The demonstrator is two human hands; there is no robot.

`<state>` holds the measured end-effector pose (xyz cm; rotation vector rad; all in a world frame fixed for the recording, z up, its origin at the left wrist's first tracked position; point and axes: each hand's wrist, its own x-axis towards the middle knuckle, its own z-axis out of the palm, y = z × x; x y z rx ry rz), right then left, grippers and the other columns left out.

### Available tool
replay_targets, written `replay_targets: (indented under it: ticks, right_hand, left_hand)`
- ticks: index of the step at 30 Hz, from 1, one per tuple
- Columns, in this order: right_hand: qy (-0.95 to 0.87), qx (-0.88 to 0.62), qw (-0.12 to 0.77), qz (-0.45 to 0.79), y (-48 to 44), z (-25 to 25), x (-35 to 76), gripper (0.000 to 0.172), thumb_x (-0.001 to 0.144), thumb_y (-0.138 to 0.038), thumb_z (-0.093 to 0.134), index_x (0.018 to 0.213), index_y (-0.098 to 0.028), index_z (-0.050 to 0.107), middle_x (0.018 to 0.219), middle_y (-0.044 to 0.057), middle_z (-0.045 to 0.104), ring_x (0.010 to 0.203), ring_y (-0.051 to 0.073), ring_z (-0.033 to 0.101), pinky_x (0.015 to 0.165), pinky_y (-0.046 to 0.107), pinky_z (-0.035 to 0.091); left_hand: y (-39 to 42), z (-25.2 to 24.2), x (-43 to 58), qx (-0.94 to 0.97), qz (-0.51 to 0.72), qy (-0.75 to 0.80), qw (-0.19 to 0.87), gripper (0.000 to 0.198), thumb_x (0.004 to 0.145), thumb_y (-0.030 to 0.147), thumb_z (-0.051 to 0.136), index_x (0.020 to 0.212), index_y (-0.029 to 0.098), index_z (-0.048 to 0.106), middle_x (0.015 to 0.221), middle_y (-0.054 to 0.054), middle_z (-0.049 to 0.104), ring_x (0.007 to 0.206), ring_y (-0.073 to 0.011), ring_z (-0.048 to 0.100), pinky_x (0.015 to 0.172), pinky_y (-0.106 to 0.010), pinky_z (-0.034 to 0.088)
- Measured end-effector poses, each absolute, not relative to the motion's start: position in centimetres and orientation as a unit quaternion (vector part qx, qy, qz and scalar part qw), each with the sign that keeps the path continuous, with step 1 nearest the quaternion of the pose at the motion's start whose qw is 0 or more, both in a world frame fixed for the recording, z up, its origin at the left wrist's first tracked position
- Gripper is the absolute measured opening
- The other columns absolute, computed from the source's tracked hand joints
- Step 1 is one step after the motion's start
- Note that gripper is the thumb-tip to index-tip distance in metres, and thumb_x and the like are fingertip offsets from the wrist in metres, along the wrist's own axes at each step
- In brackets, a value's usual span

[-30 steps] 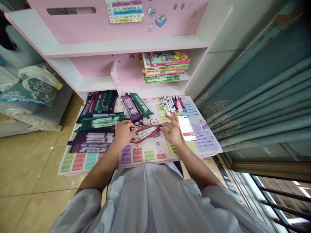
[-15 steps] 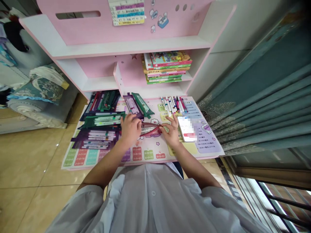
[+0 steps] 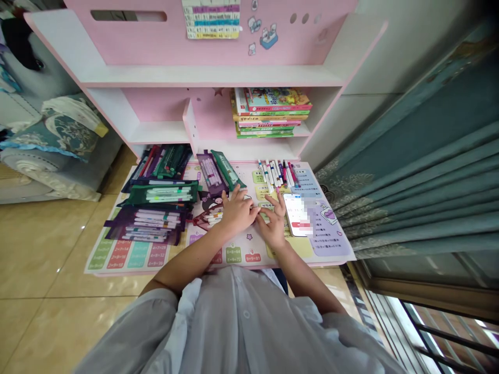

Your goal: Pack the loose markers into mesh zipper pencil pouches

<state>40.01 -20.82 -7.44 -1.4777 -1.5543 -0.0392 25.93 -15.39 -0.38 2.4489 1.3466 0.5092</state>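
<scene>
A red see-through pencil pouch (image 3: 201,221) with white markers (image 3: 215,218) inside lies on the desk mat. My left hand (image 3: 237,210) covers its right part, thumb and finger pinched at the right end of the pouch. Close against it, my right hand (image 3: 273,224) pinches the same end, its other fingers raised. The fingertips of both hands almost meet and hide the zip end. Just right of my right hand lies a lit phone (image 3: 292,208).
Purple (image 3: 146,226) and green (image 3: 163,193) mesh pouches with markers are piled at the left. A purple pouch (image 3: 211,171) and a green pouch (image 3: 229,169) lie behind my hands. Loose markers (image 3: 277,174) lie at the back right, below stacked books (image 3: 271,114).
My left hand has slid right along the red pouch to meet my right hand, uncovering the pouch's left part. My right hand stays at the right end. The view has shifted slightly.
</scene>
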Motion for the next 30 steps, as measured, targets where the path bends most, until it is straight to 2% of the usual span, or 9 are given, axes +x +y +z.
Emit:
replay_targets:
  ticks: [3, 9, 17, 21, 25, 30]
  right_hand:
    - [-0.639, -0.600, 0.481, -0.021, -20.8, -7.7, 40.1, 0.012, 0.089, -0.028, 0.061, 0.086, -0.024, 0.072, 0.133, 0.011, 0.060, 0.151, 0.034, 0.025, 0.118, 0.063, 0.033]
    - [-0.654, -0.567, 0.500, -0.028, -20.6, -8.2, 40.3, 0.006, 0.088, -0.026, 0.065, 0.088, -0.025, 0.071, 0.132, 0.009, 0.059, 0.151, 0.032, 0.025, 0.117, 0.065, 0.033]
    - [-0.663, -0.554, 0.502, -0.031, -20.5, -8.1, 40.2, 0.004, 0.088, -0.027, 0.068, 0.087, -0.025, 0.072, 0.132, 0.008, 0.060, 0.151, 0.034, 0.025, 0.117, 0.065, 0.033]
    - [-0.666, -0.562, 0.490, -0.024, -20.5, -8.2, 40.3, 0.008, 0.089, -0.030, 0.067, 0.086, -0.025, 0.073, 0.132, 0.009, 0.059, 0.151, 0.034, 0.024, 0.119, 0.065, 0.031]
    - [-0.668, -0.567, 0.481, -0.034, -20.4, -8.4, 40.4, 0.012, 0.090, -0.033, 0.067, 0.084, -0.024, 0.073, 0.131, 0.010, 0.060, 0.150, 0.034, 0.027, 0.117, 0.063, 0.035]
    - [-0.664, -0.564, 0.489, -0.050, -20.3, -8.5, 40.4, 0.011, 0.090, -0.033, 0.067, 0.085, -0.024, 0.071, 0.129, 0.011, 0.061, 0.149, 0.034, 0.029, 0.116, 0.063, 0.037]
  left_hand:
    - [-15.3, -0.5, 25.9, 0.849, 0.159, 0.467, 0.190, 0.016, 0.093, 0.033, 0.060, 0.088, 0.022, 0.072, 0.133, -0.010, 0.064, 0.141, -0.0372, 0.041, 0.111, -0.080, 0.019]
    - [-15.3, 0.2, 25.7, 0.810, 0.165, 0.503, 0.253, 0.008, 0.088, 0.028, 0.066, 0.087, 0.025, 0.074, 0.132, -0.007, 0.065, 0.141, -0.0328, 0.043, 0.117, -0.074, 0.018]
    - [-14.4, 0.9, 24.9, 0.791, 0.154, 0.505, 0.311, 0.015, 0.088, 0.022, 0.062, 0.082, 0.026, 0.076, 0.128, -0.005, 0.068, 0.136, -0.0301, 0.048, 0.120, -0.069, 0.017]
    - [-14.0, 1.0, 24.0, 0.823, 0.154, 0.470, 0.280, 0.017, 0.089, 0.020, 0.061, 0.082, 0.026, 0.076, 0.132, -0.004, 0.066, 0.137, -0.0297, 0.047, 0.119, -0.069, 0.018]
    - [-13.4, 0.6, 23.2, 0.863, 0.151, 0.425, 0.229, 0.019, 0.089, 0.018, 0.061, 0.084, 0.028, 0.076, 0.134, -0.002, 0.065, 0.141, -0.0304, 0.043, 0.119, -0.070, 0.015]
    - [-13.0, 0.2, 23.0, 0.848, 0.145, 0.464, 0.212, 0.024, 0.090, 0.015, 0.054, 0.088, 0.026, 0.075, 0.135, -0.004, 0.063, 0.141, -0.0307, 0.043, 0.118, -0.071, 0.022]
